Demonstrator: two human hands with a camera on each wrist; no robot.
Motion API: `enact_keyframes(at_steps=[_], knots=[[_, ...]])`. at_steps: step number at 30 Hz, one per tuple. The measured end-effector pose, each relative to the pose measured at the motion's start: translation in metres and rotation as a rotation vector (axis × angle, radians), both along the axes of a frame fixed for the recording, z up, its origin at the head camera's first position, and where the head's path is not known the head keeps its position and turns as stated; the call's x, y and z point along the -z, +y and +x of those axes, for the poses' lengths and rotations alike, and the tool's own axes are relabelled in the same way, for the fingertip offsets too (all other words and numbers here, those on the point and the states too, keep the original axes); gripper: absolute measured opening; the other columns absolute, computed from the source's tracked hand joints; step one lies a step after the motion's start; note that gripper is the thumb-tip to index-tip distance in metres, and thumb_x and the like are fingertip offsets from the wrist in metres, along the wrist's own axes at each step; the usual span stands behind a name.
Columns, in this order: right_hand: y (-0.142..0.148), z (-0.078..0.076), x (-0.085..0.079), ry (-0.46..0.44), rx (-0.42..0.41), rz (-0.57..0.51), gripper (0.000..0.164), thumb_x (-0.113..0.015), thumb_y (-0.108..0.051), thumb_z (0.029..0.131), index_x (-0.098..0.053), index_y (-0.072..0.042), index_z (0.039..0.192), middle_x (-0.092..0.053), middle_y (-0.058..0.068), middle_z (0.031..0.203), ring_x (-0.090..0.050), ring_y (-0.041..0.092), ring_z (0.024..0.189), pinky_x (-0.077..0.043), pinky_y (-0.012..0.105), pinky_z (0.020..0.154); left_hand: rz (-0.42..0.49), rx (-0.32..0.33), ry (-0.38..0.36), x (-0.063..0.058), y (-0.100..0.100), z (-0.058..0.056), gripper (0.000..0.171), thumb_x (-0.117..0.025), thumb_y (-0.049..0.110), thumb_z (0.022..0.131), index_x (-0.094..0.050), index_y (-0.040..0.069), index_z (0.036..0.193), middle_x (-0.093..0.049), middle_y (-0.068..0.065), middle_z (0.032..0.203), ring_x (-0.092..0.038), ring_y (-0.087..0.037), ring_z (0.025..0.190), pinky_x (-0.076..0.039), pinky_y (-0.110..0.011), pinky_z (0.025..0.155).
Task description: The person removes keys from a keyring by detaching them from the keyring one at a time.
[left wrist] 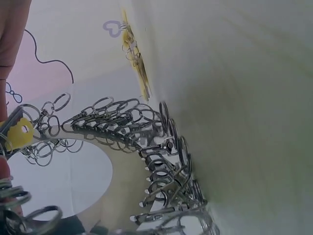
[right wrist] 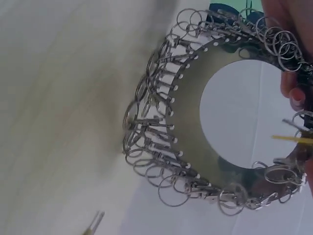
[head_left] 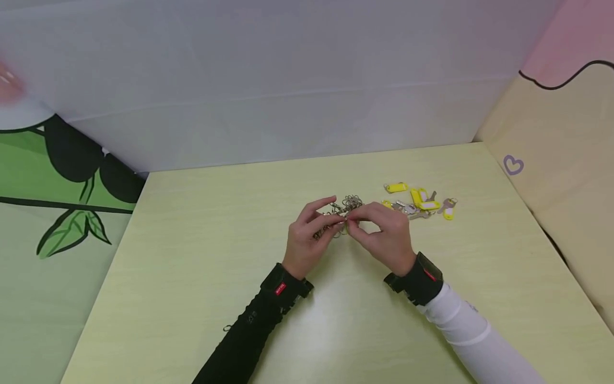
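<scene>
A flat ring-shaped holder (right wrist: 186, 110) with a large round hole carries many metal clasps and split rings (left wrist: 161, 171) around its outer edge. My left hand (head_left: 308, 232) grips this holder from the left side. Opposite it, my right hand (head_left: 384, 234) pinches a small yellow key tag (left wrist: 20, 135) between thumb and fingertips, right at the holder's edge. A dark key (left wrist: 12, 121) shows beside the tag. From the right wrist, the tag appears edge-on as a thin yellow strip. Fingers of both hands meet close together and partly cover the split rings there.
Just right of the hands, a loose pile of keys (head_left: 419, 215) with yellow tags (head_left: 415, 197) lies on the pale wooden table (head_left: 216, 256). One tag (head_left: 396, 188) lies slightly apart behind it. A light cloth wall (head_left: 288, 128) stands behind the table, with printed panels on both sides.
</scene>
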State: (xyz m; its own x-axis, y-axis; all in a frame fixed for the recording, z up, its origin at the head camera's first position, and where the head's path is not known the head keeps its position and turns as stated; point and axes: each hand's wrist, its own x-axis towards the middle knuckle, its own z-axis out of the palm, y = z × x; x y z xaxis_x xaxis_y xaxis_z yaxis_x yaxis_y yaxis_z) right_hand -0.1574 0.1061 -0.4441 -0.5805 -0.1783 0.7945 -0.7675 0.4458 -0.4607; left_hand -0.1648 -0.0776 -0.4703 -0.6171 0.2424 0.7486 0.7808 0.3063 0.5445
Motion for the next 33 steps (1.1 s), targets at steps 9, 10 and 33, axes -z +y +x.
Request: enact_keyframes(at_steps=[9, 10, 33], knots=[[0.0044, -0.0029, 0.0008, 0.182, 0.062, 0.080, 0.009, -0.076, 0.000, 0.069, -0.074, -0.003, 0.078, -0.074, 0.009, 0.073, -0.068, 0.015, 0.066, -0.058, 0.035, 0.054, -0.013, 0.027, -0.024, -0.0045, 0.0015, 0.0034, 0.016, -0.072, 0.006, 0.086, -0.075, 0.008, 0.101, -0.058, -0.016, 0.130, -0.055, -0.008, 0.072, -0.048, -0.028, 0.057], [0.0049, -0.0031, 0.0009, 0.190, 0.065, 0.085, 0.010, -0.076, 0.000, 0.069, -0.074, -0.003, 0.078, -0.074, 0.009, 0.073, -0.068, 0.015, 0.066, -0.058, 0.035, 0.054, -0.016, 0.039, -0.032, -0.0050, 0.0014, 0.0037, 0.016, -0.072, 0.006, 0.086, -0.074, 0.008, 0.102, -0.058, -0.017, 0.131, -0.057, -0.008, 0.073, -0.049, -0.028, 0.058], [0.0037, 0.0005, -0.0044, 0.361, 0.032, 0.190, 0.006, -0.070, -0.002, 0.078, -0.075, 0.001, 0.078, -0.074, 0.012, 0.071, -0.069, 0.017, 0.061, -0.058, 0.033, 0.050, -0.013, 0.089, -0.096, -0.0062, -0.0016, 0.0015, 0.014, -0.066, 0.004, 0.091, -0.074, 0.004, 0.103, -0.061, -0.018, 0.131, -0.044, -0.004, 0.059, -0.043, -0.027, 0.053]])
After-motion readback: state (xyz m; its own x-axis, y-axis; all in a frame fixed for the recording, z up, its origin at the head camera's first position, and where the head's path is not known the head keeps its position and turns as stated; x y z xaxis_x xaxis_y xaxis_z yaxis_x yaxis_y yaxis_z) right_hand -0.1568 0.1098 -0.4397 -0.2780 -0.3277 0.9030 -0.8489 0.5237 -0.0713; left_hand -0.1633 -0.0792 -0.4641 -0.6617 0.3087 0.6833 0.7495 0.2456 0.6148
